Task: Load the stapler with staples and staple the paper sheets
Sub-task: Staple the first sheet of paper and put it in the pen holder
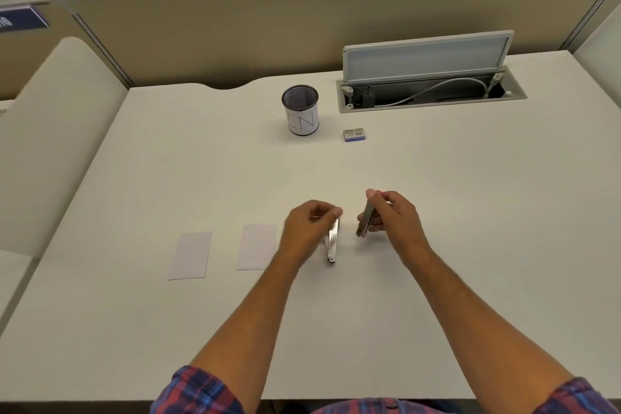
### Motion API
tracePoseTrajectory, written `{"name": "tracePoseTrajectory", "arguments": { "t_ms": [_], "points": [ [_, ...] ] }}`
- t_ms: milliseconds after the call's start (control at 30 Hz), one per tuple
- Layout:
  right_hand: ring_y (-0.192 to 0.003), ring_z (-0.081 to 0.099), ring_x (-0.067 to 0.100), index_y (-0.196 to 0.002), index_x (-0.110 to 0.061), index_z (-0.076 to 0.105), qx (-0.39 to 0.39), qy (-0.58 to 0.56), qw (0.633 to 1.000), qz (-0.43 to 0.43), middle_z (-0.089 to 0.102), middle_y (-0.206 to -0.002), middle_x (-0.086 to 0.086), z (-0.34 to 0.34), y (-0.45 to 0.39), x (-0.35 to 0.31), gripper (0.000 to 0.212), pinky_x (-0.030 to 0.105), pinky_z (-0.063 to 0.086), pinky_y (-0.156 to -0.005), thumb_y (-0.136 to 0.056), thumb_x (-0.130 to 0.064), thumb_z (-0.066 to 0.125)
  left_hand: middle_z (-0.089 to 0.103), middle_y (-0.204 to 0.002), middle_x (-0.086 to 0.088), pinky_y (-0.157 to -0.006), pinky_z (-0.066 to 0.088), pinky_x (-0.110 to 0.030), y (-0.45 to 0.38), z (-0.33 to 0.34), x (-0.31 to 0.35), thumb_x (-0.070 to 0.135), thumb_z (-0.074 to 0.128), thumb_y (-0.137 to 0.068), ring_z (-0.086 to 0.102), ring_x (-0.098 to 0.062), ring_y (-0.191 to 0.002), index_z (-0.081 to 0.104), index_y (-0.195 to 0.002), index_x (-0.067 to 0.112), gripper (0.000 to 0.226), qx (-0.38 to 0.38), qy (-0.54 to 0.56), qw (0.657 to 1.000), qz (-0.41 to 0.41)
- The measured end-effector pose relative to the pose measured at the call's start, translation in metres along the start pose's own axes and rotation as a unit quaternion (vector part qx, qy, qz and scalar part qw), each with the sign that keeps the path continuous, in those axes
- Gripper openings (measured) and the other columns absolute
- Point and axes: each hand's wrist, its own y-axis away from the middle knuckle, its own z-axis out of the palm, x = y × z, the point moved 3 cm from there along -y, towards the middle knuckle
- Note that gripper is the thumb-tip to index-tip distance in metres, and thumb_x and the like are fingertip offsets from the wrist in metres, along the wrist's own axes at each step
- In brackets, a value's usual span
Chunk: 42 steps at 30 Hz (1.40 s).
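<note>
Near the middle of the white desk (437,245), the left hand (307,228) curls thumb and fingertips around a blurred metal stapler part (332,242); the right hand (391,217) grips another metal piece (366,220), fingers wrapped; the two pieces stand just apart; two paper sheets (257,247) lie left of the hands; staple box (354,134) and mesh cup (300,110) sit farther back, with bare desk between

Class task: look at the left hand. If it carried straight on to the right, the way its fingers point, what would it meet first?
Probably the metal stapler part held in the right hand. The left hand, holding its own metal part, points across a narrow gap toward it; depth is uncertain.
</note>
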Motion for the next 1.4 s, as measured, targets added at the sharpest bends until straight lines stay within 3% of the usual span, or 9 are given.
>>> {"name": "tracePoseTrajectory", "arguments": {
  "t_ms": [133,267,433,600,800,900,1033,1167,1400],
  "points": [
    [-0.062,0.071,0.022,-0.102,-0.019,0.066,-0.025,0.025,0.999,-0.009,0.069,-0.07,0.004,0.023,-0.002,-0.005,0.046,0.028,0.054,-0.058,-0.087,-0.062,0.069,0.071,-0.108,0.001,-0.085,0.052,-0.029,-0.001,-0.064,-0.017,0.029,0.076,-0.088,0.068,-0.018,-0.102,0.073,-0.102,0.019,0.019,0.167,-0.226,0.959,-0.022],
    [-0.066,0.061,0.009,-0.091,-0.029,0.067,-0.039,0.093,0.995,-0.022,0.068,-0.079,-0.011,0.049,-0.004,-0.003,0.04,0.024,0.049,-0.064,-0.081,-0.068,0.072,0.049,-0.133,-0.013,-0.099,0.043,-0.045,0.004,-0.097,-0.033,0.047,0.076,-0.083,0.05,-0.035,-0.123,0.056,-0.13,0.014,0.061,0.174,-0.441,0.869,-0.142],
    [-0.08,0.066,0.007,-0.095,-0.032,0.06,-0.094,0.252,0.961,-0.064,0.071,-0.087,-0.013,0.082,0.005,-0.003,0.047,0.028,0.05,-0.071,-0.073,-0.071,0.074,0.048,-0.131,-0.013,-0.094,0.044,-0.046,0.007,-0.099,-0.035,0.06,0.076,-0.078,0.049,-0.034,-0.121,0.049,-0.129,0.011,0.075,0.183,-0.484,0.839,-0.17],
    [-0.086,0.065,0.018,-0.105,-0.03,0.055,-0.145,0.435,0.875,-0.152,0.069,-0.095,-0.009,0.118,0.011,0.002,0.038,0.031,0.045,-0.07,-0.086,-0.059,0.069,0.055,-0.125,-0.013,-0.093,0.047,-0.045,0.005,-0.1,-0.033,0.059,0.08,-0.075,0.055,-0.034,-0.118,0.053,-0.125,0.011,0.075,0.195,-0.474,0.843,-0.166],
    [-0.091,0.067,0.026,-0.104,-0.021,0.056,-0.182,0.471,0.847,-0.166,0.073,-0.099,0.0,0.138,0.016,0.012,0.029,0.035,0.049,-0.071,-0.09,-0.045,0.068,0.069,-0.109,-0.007,-0.086,0.053,-0.039,0.007,-0.106,-0.036,0.044,0.087,-0.073,0.065,-0.03,-0.104,0.058,-0.113,0.013,0.058,0.198,-0.357,0.901,-0.147],
    [-0.089,0.066,0.022,-0.103,-0.023,0.057,-0.185,0.453,0.863,-0.125,0.072,-0.097,-0.002,0.139,0.015,0.015,0.031,0.033,0.049,-0.069,-0.089,-0.049,0.069,0.069,-0.107,-0.003,-0.073,0.049,-0.03,0.009,-0.105,-0.04,0.029,0.084,-0.079,0.062,-0.023,-0.093,0.061,-0.106,0.016,0.038,0.189,-0.288,0.932,-0.111],
    [-0.082,0.062,0.013,-0.098,-0.025,0.063,-0.165,0.321,0.93,-0.062,0.067,-0.089,-0.008,0.131,0.011,0.011,0.033,0.025,0.045,-0.066,-0.085,-0.053,0.075,0.066,-0.105,0.005,-0.065,0.043,-0.016,0.01,-0.105,-0.033,0.022,0.084,-0.079,0.063,-0.02,-0.097,0.065,-0.103,0.021,0.03,0.177,-0.176,0.967,-0.051],
    [-0.057,0.06,-0.003,-0.089,-0.031,0.074,-0.158,0.157,0.975,-0.025,0.069,-0.067,-0.019,0.119,0.011,0.001,0.024,0.012,0.04,-0.05,-0.084,-0.053,0.079,0.07,-0.107,0.003,-0.073,0.061,-0.033,0.008,-0.099,-0.017,0.028,0.089,-0.073,0.068,-0.018,-0.093,0.068,-0.104,0.024,0.038,0.121,-0.079,0.99,-0.008],
    [-0.044,0.033,0.01,-0.087,-0.018,0.071,-0.159,-0.018,0.987,0.011,0.043,-0.05,-0.012,0.102,0.001,-0.007,0.014,0.019,0.028,-0.042,-0.087,-0.025,0.083,0.074,-0.108,-0.005,-0.073,0.064,-0.036,0.007,-0.09,-0.009,0.039,0.094,-0.058,0.073,-0.027,-0.095,0.07,-0.106,0.023,0.056,0.081,0.05,0.995,-0.028]
  ]
}}
